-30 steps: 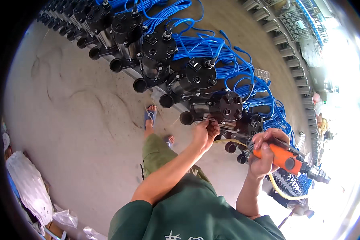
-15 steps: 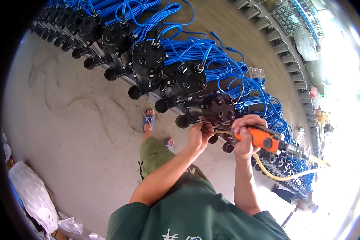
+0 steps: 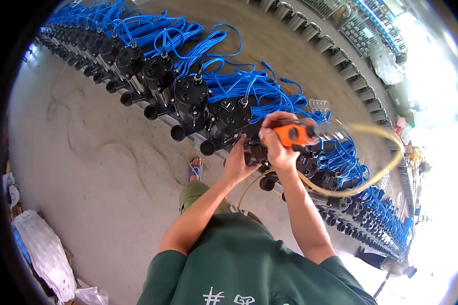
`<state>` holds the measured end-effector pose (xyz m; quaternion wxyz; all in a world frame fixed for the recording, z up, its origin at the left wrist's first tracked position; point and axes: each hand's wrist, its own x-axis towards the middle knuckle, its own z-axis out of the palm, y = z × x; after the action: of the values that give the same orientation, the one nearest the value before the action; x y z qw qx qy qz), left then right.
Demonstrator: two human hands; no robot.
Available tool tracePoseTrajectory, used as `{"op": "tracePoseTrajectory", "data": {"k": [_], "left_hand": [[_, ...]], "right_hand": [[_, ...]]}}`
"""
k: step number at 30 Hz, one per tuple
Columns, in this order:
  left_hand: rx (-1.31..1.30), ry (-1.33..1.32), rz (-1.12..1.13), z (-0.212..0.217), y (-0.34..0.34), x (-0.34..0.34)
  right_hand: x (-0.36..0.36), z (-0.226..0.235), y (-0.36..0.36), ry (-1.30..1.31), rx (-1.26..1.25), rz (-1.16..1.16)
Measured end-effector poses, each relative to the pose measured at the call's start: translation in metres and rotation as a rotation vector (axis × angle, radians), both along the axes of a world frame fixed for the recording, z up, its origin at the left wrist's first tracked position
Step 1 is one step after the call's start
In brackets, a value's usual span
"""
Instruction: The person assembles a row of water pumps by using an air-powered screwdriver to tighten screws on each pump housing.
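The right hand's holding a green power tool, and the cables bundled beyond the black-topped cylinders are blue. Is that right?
Not quite: the power tool in the right hand is orange, as the head view shows. The cables beyond the black-topped cylinders are blue.

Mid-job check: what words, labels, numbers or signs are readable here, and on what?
Green shirt: large white characters, partly cut by the picture's lower edge; not copied out.
Orange tool: blurred, no lettering readable.
Nearby black cylindrical unit: no lettering readable.
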<state>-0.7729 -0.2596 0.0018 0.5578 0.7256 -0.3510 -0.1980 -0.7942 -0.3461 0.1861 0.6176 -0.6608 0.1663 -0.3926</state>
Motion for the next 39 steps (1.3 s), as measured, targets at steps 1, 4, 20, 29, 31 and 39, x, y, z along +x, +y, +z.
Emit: {"op": "tracePoseTrajectory", "data": {"k": [1, 4, 20, 29, 31, 39], "left_hand": [[0.005, -0.015, 0.004, -0.009, 0.001, 0.002], [-0.007, -0.032, -0.022, -0.002, -0.004, -0.001], [0.057, -0.173, -0.017, -0.006, -0.008, 0.001], [0.002, -0.188, -0.032, 0.007, -0.007, -0.002], [0.012, -0.177, -0.043, 0.000, -0.007, 0.002], [-0.009, -0.106, -0.050, -0.003, -0.004, 0.000]], "right_hand": [[0.007, -0.012, 0.000, -0.005, 0.037, 0.020], [0.002, -0.013, -0.008, 0.002, 0.065, 0.022], [-0.070, 0.021, -0.074, 0.029, -0.135, -0.436], [-0.064, 0.010, -0.064, 0.011, -0.176, -0.308], [-0.062, 0.010, -0.057, -0.041, -0.128, -0.350], [-0.075, -0.004, 0.001, -0.139, 0.180, -0.144]]}}
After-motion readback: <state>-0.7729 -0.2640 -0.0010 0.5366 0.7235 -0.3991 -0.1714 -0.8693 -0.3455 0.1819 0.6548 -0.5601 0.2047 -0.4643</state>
